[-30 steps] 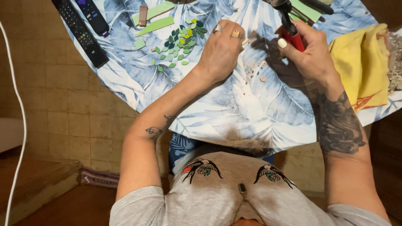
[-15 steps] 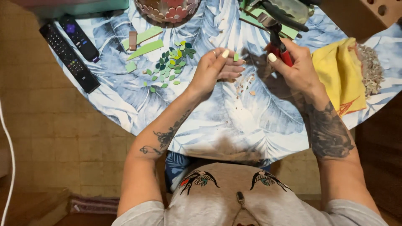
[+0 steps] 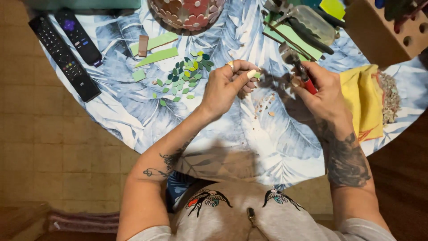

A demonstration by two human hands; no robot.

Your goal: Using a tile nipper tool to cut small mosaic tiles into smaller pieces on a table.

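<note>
Near the middle of the table (image 3: pixel 133 129), your left hand (image 3: pixel 227 87) pinches a small green tile (image 3: pixel 257 75) between thumb and fingers. Your right hand (image 3: pixel 323 91) is clenched around red-handled nippers (image 3: pixel 299 71), whose head points toward the far edge; the jaw position is probably hidden by your fingers. Green chips (image 3: pixel 185 76) lie just left of the left hand. Two remotes (image 3: pixel 67 49) rest at the left edge, a yellow cloth (image 3: pixel 363 100) at the right edge.
</note>
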